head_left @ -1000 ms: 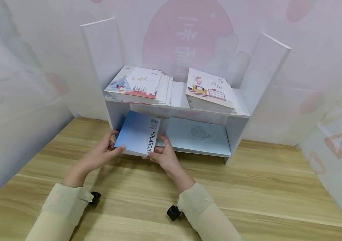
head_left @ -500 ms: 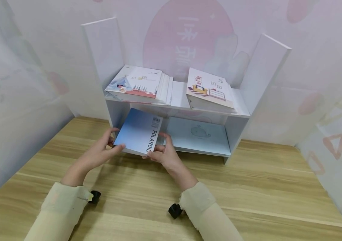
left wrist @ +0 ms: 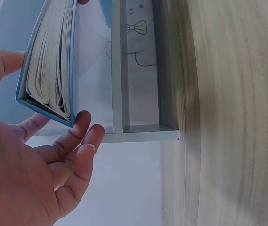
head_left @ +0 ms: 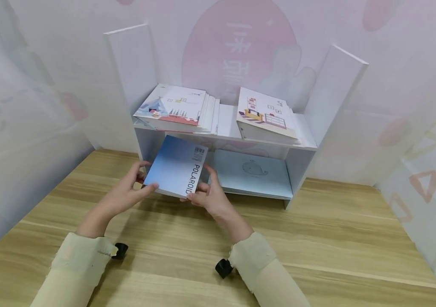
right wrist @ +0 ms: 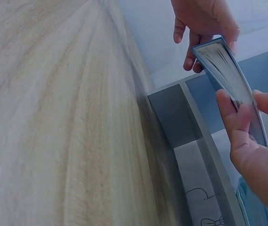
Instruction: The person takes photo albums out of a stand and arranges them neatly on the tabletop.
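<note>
A small blue photo album (head_left: 175,166) marked POLAROID is held between both hands, in front of the lower left part of the white shelf unit (head_left: 227,121). My left hand (head_left: 125,192) grips its left corner, thumb on the cover and fingers beneath. At the lower right corner my right hand (head_left: 215,199) pinches it, thumb on top. In the left wrist view the album's page edges (left wrist: 49,61) face the camera, and the covers are nearly closed. To its right, a pale blue album (head_left: 252,172) with a whale drawing lies on the lower shelf.
White books with a tent picture (head_left: 179,106) lie stacked on the upper shelf at left. Another white book pile (head_left: 265,115) leans at the upper right. The shelf unit stands on a wooden table (head_left: 318,247), with printed cloth walls (head_left: 406,106) around.
The blue album has tilted up slightly at its far edge, shifting a little away from the shelf floor. Both hands keep their grip and have barely moved.
</note>
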Demonstrator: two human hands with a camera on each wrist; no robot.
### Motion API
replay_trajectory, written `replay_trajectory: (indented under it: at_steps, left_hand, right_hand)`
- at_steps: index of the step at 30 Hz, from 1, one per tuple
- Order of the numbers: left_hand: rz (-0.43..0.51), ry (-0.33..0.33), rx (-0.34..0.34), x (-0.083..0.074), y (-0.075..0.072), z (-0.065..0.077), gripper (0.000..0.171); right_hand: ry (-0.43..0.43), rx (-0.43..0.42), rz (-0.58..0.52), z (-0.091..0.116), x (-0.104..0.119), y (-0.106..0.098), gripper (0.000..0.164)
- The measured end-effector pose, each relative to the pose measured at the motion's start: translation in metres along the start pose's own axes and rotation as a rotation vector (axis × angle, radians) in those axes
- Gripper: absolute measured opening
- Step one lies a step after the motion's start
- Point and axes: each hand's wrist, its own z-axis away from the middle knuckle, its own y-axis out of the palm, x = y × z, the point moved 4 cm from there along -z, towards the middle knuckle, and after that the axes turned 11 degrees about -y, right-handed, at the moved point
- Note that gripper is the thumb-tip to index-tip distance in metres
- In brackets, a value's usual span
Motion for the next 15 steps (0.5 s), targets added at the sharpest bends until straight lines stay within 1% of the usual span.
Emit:
replay_trajectory:
  at_steps: [3, 6, 11, 15]
  left_hand:
    - [0.004, 0.012, 0.013, -0.002, 0.003, -0.001, 0.068]
    - [0.012, 0.02, 0.026, -0.002, 0.004, 0.001, 0.069]
    - [0.012, 0.022, 0.035, -0.001, 0.0, 0.008, 0.071]
    - [-0.006, 0.028, 0.044, -0.003, -0.002, 0.011, 0.072]
  right_hand:
    - [-0.006, 0.0, 0.007, 0.003, 0.002, -0.003, 0.098]
    - [-0.007, 0.017, 0.015, 0.005, 0.005, -0.003, 0.098]
    - [-0.016, 0.057, -0.017, 0.005, 0.011, 0.001, 0.098]
    - [-0.015, 0.054, -0.032, 0.008, 0.015, 0.003, 0.099]
